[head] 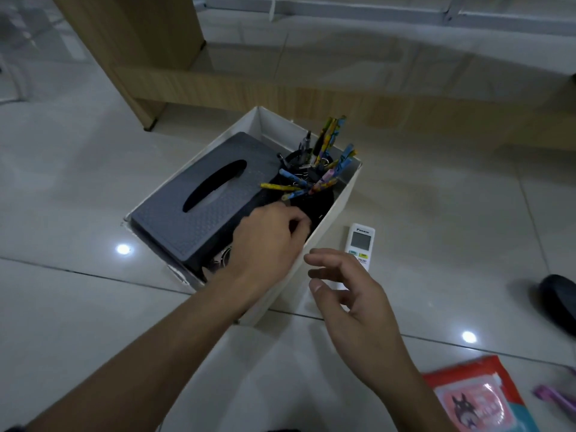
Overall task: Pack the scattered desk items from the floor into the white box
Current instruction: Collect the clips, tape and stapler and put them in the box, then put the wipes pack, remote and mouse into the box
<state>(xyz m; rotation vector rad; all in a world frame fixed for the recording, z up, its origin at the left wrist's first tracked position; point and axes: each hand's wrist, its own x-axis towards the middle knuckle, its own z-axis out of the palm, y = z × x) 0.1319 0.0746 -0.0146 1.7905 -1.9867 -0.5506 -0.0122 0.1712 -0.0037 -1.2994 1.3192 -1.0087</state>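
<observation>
Both forearms bare, no sleeves in frame. Left hand and right hand: no rings, gloves or watch visible. Dark edge at 7 o'clock, possibly clothing, too cropped to tell.

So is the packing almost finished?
Partly. The dark grey tissue holder and black pen cup sit in the white cardboard box. The left hand reaches inside; the right hand hovers open. The white remote control and red packet remain on the floor.
</observation>
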